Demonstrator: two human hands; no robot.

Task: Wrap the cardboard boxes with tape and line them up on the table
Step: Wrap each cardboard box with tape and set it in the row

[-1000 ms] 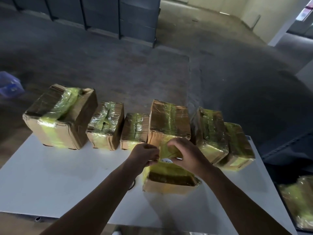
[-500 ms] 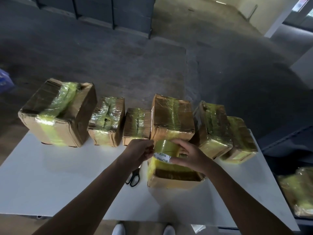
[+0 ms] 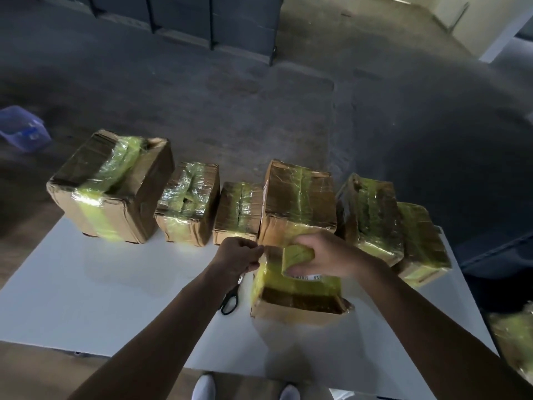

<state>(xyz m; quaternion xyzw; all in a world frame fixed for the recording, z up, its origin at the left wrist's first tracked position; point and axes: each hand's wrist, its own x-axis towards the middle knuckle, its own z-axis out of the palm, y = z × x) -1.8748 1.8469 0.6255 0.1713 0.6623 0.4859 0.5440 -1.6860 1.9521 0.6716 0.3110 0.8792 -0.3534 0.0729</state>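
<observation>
A cardboard box (image 3: pixel 297 301) partly wrapped in yellow tape sits in front of me on the white table (image 3: pixel 86 290). My right hand (image 3: pixel 326 255) grips a roll of yellow tape (image 3: pixel 297 256) above the box's top. My left hand (image 3: pixel 239 255) pinches the tape's loose end at the box's left upper edge. Behind them, several taped boxes stand in a row along the table's far edge, from the big box (image 3: pixel 112 189) on the left to the flat box (image 3: pixel 421 241) on the right.
Black-handled scissors (image 3: pixel 230 298) lie on the table just left of the box, under my left forearm. A blue plastic tub (image 3: pixel 20 128) sits on the floor at far left. More taped boxes (image 3: pixel 513 342) lie low beyond the table's right edge. My shoes (image 3: pixel 203 388) show below.
My right hand has turned the tape roll over and carried it a little right above the box. My left hand stays pinching the tape end. The scissors have come into view.
</observation>
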